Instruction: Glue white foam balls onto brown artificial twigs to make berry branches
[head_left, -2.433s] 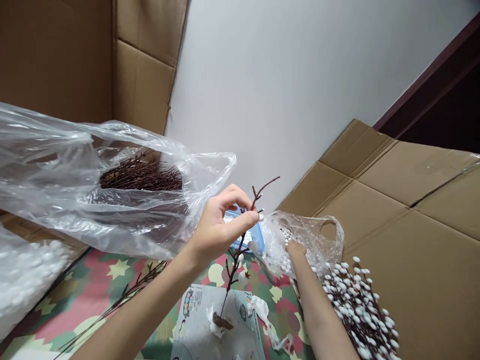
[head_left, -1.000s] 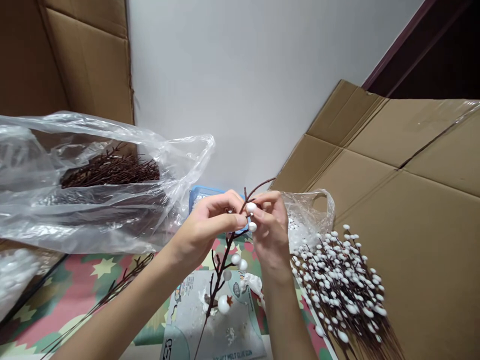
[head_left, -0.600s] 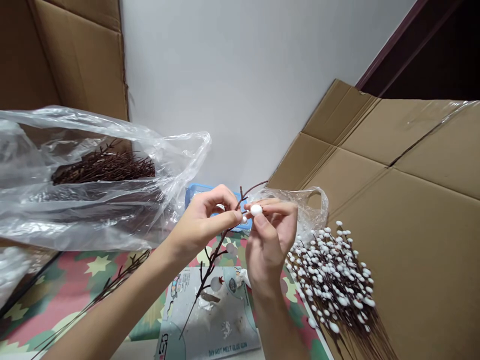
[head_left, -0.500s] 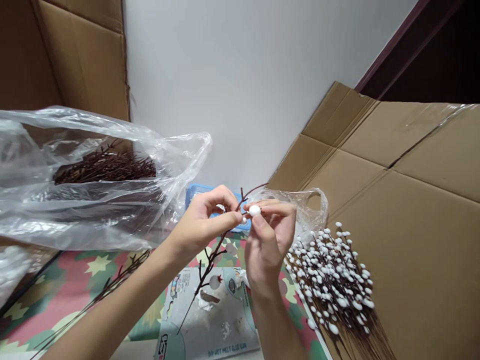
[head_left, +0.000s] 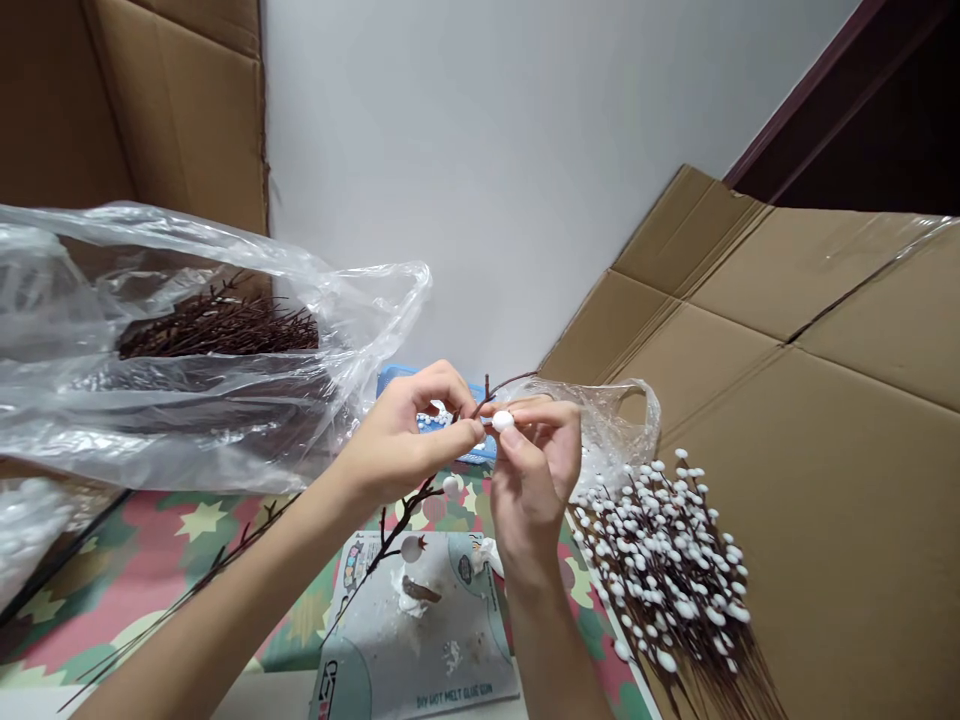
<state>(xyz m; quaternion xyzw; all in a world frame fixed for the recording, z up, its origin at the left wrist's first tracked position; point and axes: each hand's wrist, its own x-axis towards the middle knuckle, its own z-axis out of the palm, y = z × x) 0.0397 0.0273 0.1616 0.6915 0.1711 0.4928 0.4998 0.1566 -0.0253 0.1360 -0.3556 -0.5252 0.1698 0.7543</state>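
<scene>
Left hand (head_left: pixel 405 440) pinches a wiry twig (head_left: pixel 401 525), right hand (head_left: pixel 534 480) a foam ball (head_left: pixel 502 421) (smooth, white).

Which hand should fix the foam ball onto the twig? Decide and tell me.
Right, probably: the right hand pinches the white foam ball against its fingertips beside the brown twig, while the left hand is busy gripping that twig.
</scene>
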